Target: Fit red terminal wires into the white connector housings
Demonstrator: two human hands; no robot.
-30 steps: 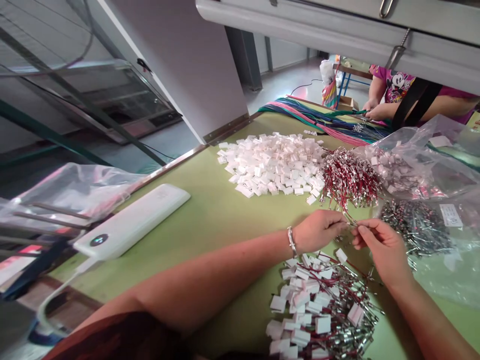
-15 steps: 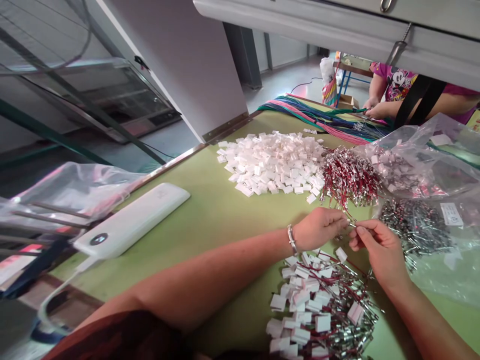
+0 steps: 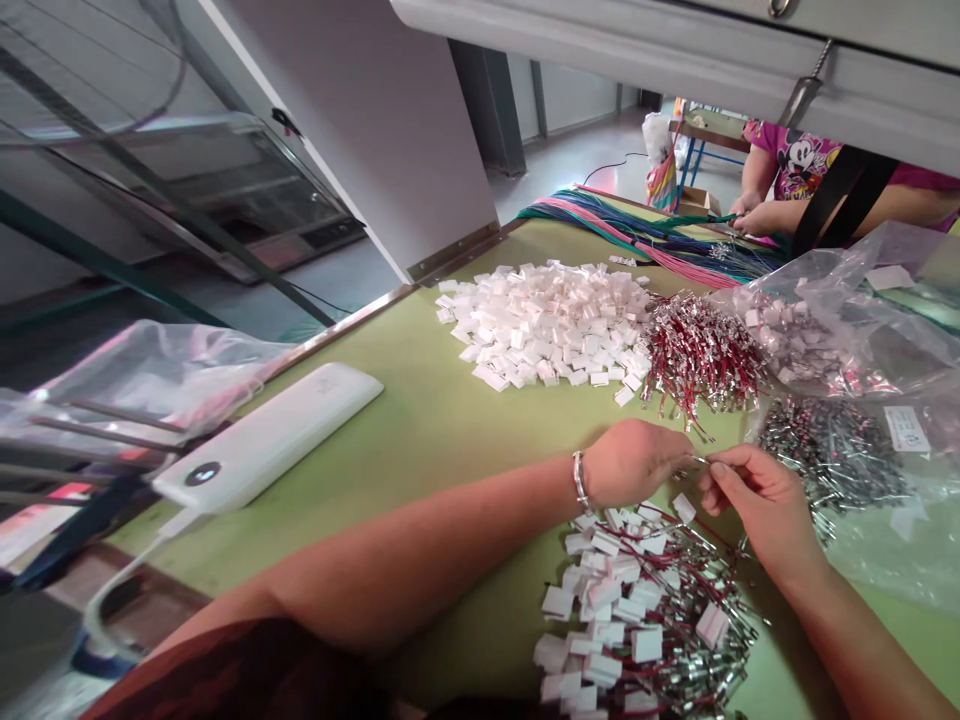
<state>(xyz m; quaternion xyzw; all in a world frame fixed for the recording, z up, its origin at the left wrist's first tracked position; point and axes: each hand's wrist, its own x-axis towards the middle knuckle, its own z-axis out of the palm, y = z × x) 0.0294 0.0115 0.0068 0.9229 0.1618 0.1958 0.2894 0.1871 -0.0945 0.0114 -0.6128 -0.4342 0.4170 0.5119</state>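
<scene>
My left hand [image 3: 637, 460], with a bracelet at the wrist, is closed in a pinch, its fingertips mostly hidden behind the hand. Opposite it, the thumb and forefinger of my right hand [image 3: 759, 500] pinch as well. A short thin wire with a metal end [image 3: 699, 460] spans the small gap between both pinches. Just beyond lies a heap of short red wires with metal terminals [image 3: 701, 350]. Below my hands is a pile of red wires fitted with white plastic housings [image 3: 646, 644]. Loose white housings [image 3: 547, 325] form a large heap farther back.
A white power bank [image 3: 277, 435] with a cable lies at the left. Clear bags hold metal-ended parts [image 3: 832, 450] and white pieces [image 3: 814, 340] at the right. Long coloured wires [image 3: 637, 230] run along the back, where another person's hands [image 3: 750, 215] work. A white beam [image 3: 675, 70] hangs overhead.
My left hand has turned slightly, so its fingertips show less. The wire piece between my hands has shifted a little lower. The piles stay as they were.
</scene>
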